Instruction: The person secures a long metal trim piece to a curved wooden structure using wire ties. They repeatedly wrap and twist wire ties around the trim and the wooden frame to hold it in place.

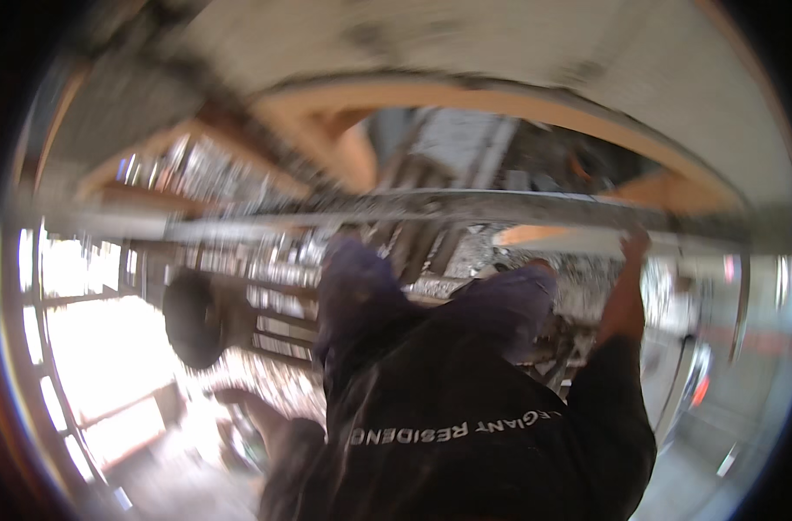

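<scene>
Grey beam [465, 207]: runs crosswise ahead of the torso, long axis left to right. Dark rounded object [192, 319]: left, short of the beam. Right hand [635, 243]: nearer to the beam, at its lower edge toward the right end, apparently touching; grip cannot be told through blur. Left hand [240, 399]: well apart from the beam, fingers extended, nothing visibly held.

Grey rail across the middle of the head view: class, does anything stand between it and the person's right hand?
Nothing visible does. The right hand overlaps the lower edge of the grey rail in this view; blur hides whether they touch.
</scene>
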